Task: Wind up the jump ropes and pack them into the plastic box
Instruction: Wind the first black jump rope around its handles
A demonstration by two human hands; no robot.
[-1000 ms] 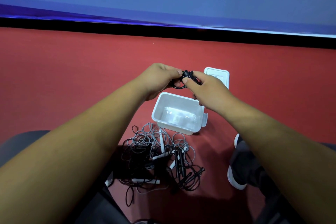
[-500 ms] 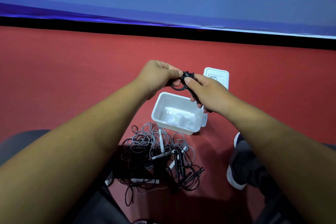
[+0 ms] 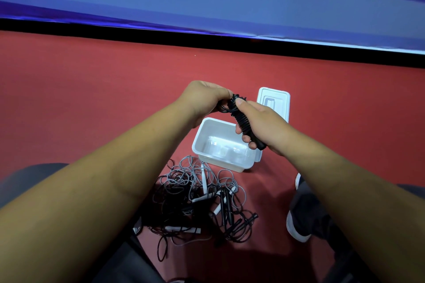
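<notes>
Black cord coils round the jump rope (image 3: 242, 122) you hold above the open plastic box (image 3: 208, 126), right hand (image 3: 264, 126) curled round its handles and left hand (image 3: 202, 101) pinching the loose far loop, so tuck that loop under a tight turn before lowering it in.

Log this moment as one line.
right hand: grips black rope, wound | left hand: holds its end | box: open, no rope inside | pile: tangled, beside box
</notes>
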